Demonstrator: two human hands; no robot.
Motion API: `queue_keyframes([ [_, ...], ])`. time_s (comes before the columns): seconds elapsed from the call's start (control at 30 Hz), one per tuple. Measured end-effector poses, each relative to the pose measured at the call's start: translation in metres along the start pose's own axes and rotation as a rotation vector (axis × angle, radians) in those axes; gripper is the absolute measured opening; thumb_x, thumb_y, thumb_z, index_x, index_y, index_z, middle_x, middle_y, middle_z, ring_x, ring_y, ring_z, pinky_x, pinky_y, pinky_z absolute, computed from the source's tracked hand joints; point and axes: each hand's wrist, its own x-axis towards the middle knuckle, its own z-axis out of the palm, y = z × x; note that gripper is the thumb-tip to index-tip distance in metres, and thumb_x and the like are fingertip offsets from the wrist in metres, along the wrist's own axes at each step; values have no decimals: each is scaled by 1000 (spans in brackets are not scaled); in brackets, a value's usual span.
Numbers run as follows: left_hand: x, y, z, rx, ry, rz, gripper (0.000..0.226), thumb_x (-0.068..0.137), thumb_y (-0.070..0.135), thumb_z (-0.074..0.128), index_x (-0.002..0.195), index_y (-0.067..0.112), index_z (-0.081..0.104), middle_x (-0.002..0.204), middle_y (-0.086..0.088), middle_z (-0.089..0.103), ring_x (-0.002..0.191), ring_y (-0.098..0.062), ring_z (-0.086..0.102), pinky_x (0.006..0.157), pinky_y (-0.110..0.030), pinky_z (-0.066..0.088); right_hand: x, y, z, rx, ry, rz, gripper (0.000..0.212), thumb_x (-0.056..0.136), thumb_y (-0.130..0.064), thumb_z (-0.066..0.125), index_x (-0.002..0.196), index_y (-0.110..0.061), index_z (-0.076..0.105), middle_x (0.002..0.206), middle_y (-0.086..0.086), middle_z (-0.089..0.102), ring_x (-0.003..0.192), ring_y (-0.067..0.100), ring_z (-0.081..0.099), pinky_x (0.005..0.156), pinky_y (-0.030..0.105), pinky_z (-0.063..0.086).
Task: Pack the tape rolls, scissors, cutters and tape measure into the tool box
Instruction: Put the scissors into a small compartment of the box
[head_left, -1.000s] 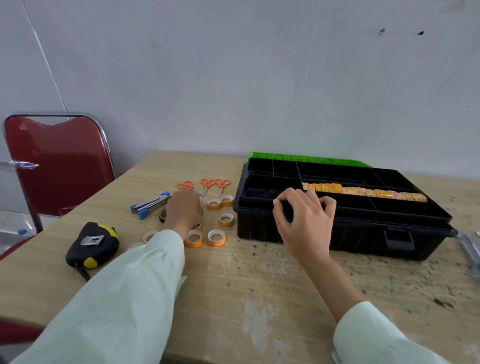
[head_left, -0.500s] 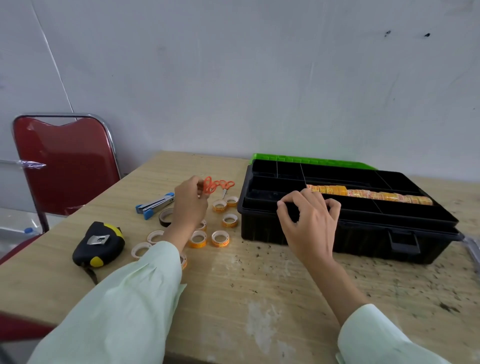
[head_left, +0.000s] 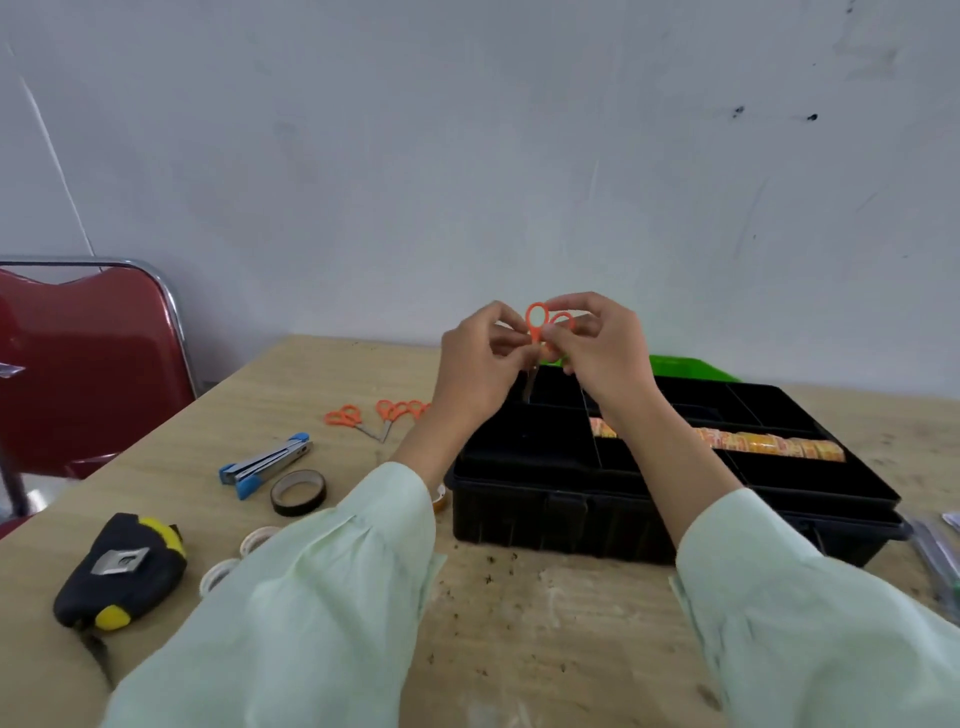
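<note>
1. Both forearms rise side by side, and the hands meet in the air above the back left of the tool box (head_left: 566, 512).
2. The left hand (head_left: 480, 364) and right hand (head_left: 602, 348) each pinch the orange scissors (head_left: 536, 318) with curled fingers.
3. The orange scissors hang upright, with the loops up and the blades pointing down at the box.
4. Tape rolls (head_left: 769, 444) line a middle compartment.
5. The loose scissors (head_left: 347, 417) and the tape measure (head_left: 122, 569) lie on the table (head_left: 519, 649) to the left.
</note>
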Motion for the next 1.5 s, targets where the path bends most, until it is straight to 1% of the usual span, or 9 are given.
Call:
queue_keyframes([
  [0.2,22,-30,-14,149,95,64,9,86,7,62,93,10,66,86,0,69,80,-9,64,68,-4,46,40,23,-7,-104,22,140,23,83,3,63,79,-20,64,71,8,69,47,6,60,48,15,43],
  [0.53,16,-112,-67,374,168,-284,13,88,4,58,99,7,64,92,-4,64,81,-12,57,63,-12,39,58,46,8,-416,-227,243,13,83,5,59,85,1,71,61,12,67,46,15,56,56,25,52],
  [0.67,9,-134,-81,426,166,-367,15,87,4,56,100,4,62,93,-6,63,84,-17,56,68,-21,41,65,41,13,-782,-287,130,13,82,-6,67,93,-1,72,91,12,70,66,19,59,62,32,50],
  [0.83,11,-152,-90,563,133,-384,17,85,1,57,100,4,63,102,-10,63,89,-20,56,76,-27,42,58,37,13,-933,-318,108,32,83,-8,67,105,-30,63,117,4,57,82,22,58,56,27,40],
  [1.0,8,-168,-93,845,-65,-483,37,90,16,53,127,11,53,132,-17,46,121,-33,41,100,-40,37,51,39,10,-899,-254,94,31,85,-4,61,102,-27,72,112,6,63,59,15,51,48,25,39],
  [1.1,9,-170,-91,1018,-195,-481,43,93,25,46,134,12,44,140,-15,39,127,-33,32,104,-40,30,48,39,8,-838,-235,70,29,87,-6,61,104,-25,74,119,8,62,66,21,57,57,28,45],
  [1.2,8,-165,-85,996,-131,-527,50,93,27,49,138,9,36,144,-17,31,129,-36,27,104,-41,30,44,38,2,-813,-199,37,33,87,-7,61,115,-22,68,126,9,56,95,25,58,73,31,46],
  [1.3,9,-164,-88,1009,-119,-585,60,92,31,49,143,10,26,147,-19,27,131,-38,26,106,-44,28,36,36,-5,-794,-224,9,42,87,-9,61,126,-23,59,125,8,56,89,19,53,75,32,47],
  [1.5,14,-177,-94,882,-44,-498,38,88,12,53,124,4,49,125,-21,50,118,-37,40,97,-39,32,19,35,0,-715,-233,1,32,87,-17,63,118,-24,63,112,4,61,87,20,61,81,41,54],
])
